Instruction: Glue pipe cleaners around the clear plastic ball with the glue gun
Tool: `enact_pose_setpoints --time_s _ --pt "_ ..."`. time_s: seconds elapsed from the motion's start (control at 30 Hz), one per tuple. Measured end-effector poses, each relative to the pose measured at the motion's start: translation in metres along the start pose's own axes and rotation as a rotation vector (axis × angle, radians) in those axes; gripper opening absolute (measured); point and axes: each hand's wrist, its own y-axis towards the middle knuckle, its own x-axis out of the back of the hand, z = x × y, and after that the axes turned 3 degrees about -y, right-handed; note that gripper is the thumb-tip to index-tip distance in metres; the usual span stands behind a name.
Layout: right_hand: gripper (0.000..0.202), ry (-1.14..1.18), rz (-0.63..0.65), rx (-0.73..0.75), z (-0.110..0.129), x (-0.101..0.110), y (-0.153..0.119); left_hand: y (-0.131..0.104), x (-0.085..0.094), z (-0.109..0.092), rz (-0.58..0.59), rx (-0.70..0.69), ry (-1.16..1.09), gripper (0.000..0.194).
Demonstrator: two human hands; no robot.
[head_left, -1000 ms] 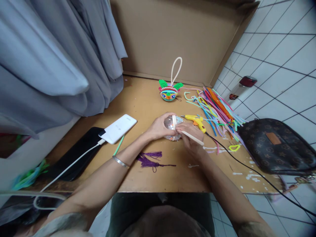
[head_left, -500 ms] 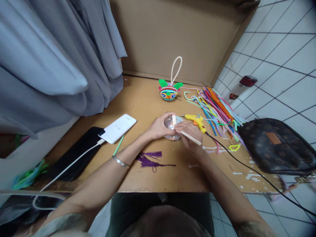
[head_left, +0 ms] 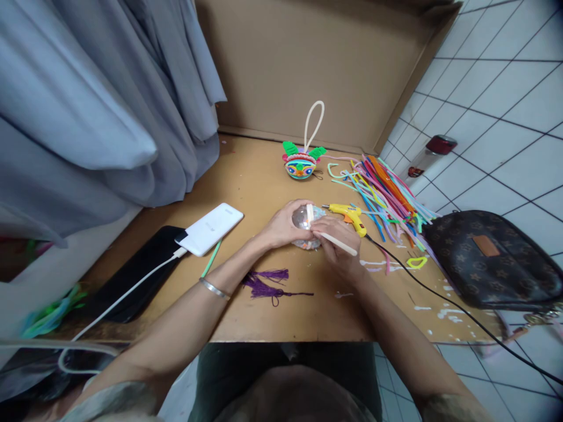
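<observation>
My left hand is wrapped round the left side of a clear round ball, which has small coloured bits showing in it. A cream pipe cleaner runs across the ball's top, and its loose end sticks out towards the lower right. The fingers of my right hand pinch this pipe cleaner against the ball. Just beyond that hand lies a yellow hot glue gun, its nozzle pointing at the ball. Purple tassels lie on the table nearer to me. My fingers hide much of the ball.
A finished lion-head ornament with a cream loop stands at the back. Bundled coloured pipe cleaners and a brown bag are on the right. A white power bank and a black phone-like slab lie left. The glue gun's cord crosses the right side.
</observation>
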Motion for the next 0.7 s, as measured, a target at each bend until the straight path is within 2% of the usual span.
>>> enact_pose_setpoints --time_s 0.13,0.33,0.7 --pt "0.022 -0.025 -0.012 -0.003 0.0001 -0.0005 0.0005 -0.0012 -0.0004 0.0006 -0.056 -0.090 0.089 0.068" --pt "0.021 -0.006 -0.013 0.035 -0.0018 -0.0012 -0.0012 -0.0052 -0.0016 -0.0019 -0.074 -0.097 0.036 0.078" --pt "0.024 -0.010 -0.011 0.038 -0.0029 -0.0004 -0.0020 -0.0054 -0.0020 0.0020 -0.071 -0.128 0.037 0.058"
